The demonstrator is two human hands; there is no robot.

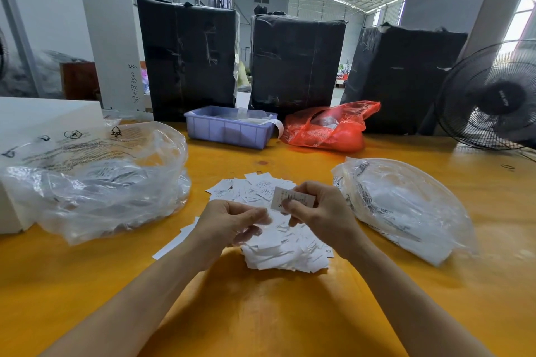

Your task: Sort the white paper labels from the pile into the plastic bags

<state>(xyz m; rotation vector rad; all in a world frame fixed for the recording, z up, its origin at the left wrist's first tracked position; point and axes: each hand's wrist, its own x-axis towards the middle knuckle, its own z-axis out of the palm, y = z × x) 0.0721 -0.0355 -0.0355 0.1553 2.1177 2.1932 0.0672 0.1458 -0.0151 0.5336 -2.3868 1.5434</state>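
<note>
We see the right hand (pixel 322 211) raised just above the pile of white paper labels (pixel 278 229), thumb and fingers curled and pinched together on a single label (pixel 291 198) — the label stands tilted, printed face toward the camera, with an "S" near its lower left corner. The left hand (pixel 232 220) hovers beside it over the near-left part of the pile, fingers curled inward; whether its fingertips hold a label or only meet over the pile we cannot tell, the spot is blurred.

The pile lies loose in the middle of the yellow table (pixel 261 313), some labels spread toward the far side, a few strips poking out under the left wrist.

Two clear plastic bags flank the pile: the left plastic bag (pixel 95 180), crumpled and open, with printed warning text and labels visible inside; the right plastic bag (pixel 406 206), flatter, also with white labels showing through.

Farther back on the table — a lavender plastic bin (pixel 229 129) with white paper strips in it, and just beside it a red plastic bag (pixel 330 126). Behind those stand three black-wrapped parcels (pixel 188 58). A black fan (pixel 493 95) sits at the far right edge.
</note>
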